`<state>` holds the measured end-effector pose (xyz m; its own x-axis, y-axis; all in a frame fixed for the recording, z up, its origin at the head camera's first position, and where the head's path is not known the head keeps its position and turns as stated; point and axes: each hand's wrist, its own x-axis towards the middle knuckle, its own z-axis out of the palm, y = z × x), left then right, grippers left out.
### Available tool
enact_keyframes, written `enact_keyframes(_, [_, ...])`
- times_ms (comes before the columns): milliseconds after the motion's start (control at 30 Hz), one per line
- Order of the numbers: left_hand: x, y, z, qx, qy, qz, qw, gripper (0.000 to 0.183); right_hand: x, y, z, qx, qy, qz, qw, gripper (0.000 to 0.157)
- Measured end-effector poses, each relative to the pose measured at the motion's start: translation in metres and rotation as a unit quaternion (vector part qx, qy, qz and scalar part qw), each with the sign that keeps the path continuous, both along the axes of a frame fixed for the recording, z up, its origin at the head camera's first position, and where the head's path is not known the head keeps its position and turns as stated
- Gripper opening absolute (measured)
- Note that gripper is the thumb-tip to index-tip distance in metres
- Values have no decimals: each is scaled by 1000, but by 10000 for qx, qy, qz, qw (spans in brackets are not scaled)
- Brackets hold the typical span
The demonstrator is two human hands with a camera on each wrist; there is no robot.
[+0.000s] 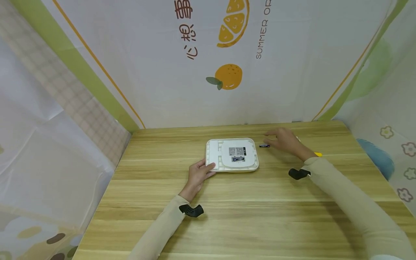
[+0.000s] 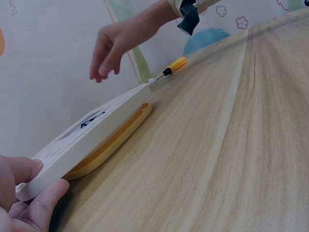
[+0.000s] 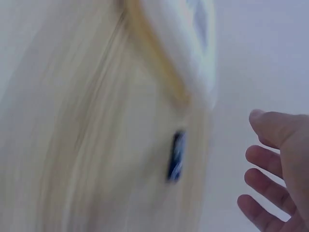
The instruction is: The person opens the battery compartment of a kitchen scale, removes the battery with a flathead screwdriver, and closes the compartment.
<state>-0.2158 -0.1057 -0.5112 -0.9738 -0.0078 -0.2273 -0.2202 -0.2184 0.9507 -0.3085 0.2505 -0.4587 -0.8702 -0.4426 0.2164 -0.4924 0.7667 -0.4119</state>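
Note:
A white, flat rectangular device [image 1: 214, 153] lies with its underside up, a label and an uncovered battery slot showing. One dark battery [image 1: 238, 159] sits in that slot. My left hand [image 1: 197, 175] grips the device's near left corner, thumb on top and fingers beneath. A yellow layer [image 2: 111, 150] shows under the white body in the left wrist view. Just right of the device, a second dark battery [image 1: 264, 146] lies on the table. My right hand [image 1: 283, 140] hovers beside this loose battery, fingers apart and holding nothing; the right wrist view is blurred.
A yellow-handled screwdriver [image 2: 175, 66] lies on the wooden table [image 1: 247, 209], beyond the device and partly behind my right wrist in the head view. A printed cloth [image 1: 182, 97] hangs along the table's back edge.

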Motion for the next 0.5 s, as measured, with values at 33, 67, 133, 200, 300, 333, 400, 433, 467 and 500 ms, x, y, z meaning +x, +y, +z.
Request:
enact_keyframes(33, [0, 0, 0, -5, 1, -1, 10000, 47, 2, -6, 3, -56, 15, 4, 10000, 35])
enact_keyframes(67, [0, 0, 0, -11, 4, -2, 10000, 47, 5, -13, 6, -128, 22, 47, 9999, 36])
enact_keyframes(133, [0, 0, -1, -16, 5, -2, 10000, 47, 10, -26, 9, -229, 86, 203, 9995, 36])
enact_keyframes(200, [0, -1, -1, -14, 12, -3, 10000, 47, 16, -41, 8, -361, 105, 434, 9983, 34])
enact_keyframes(300, [1, -1, 0, 0, 40, -14, 10000, 47, 22, -61, 3, -536, 99, 830, 9951, 29])
enact_keyframes(333, [1, -1, 0, 0, 47, -17, 10000, 47, 24, -66, 1, -561, 89, 926, 9941, 28])
enact_keyframes(400, [1, -1, 1, -4, 51, -7, 10000, 46, 26, -77, -3, -559, 92, 1137, 9919, 25])
enact_keyframes(433, [1, -1, 1, -9, 52, 1, 10000, 46, 26, -81, -6, -523, 168, 1238, 9908, 24])
enact_keyframes(467, [1, -1, 1, -13, 50, 12, 10000, 46, 28, -85, -8, -452, 189, 1298, 9903, 22])
enact_keyframes(500, [1, -1, 1, -11, 39, 26, 10000, 46, 28, -88, -10, -375, 220, 1350, 9899, 21])
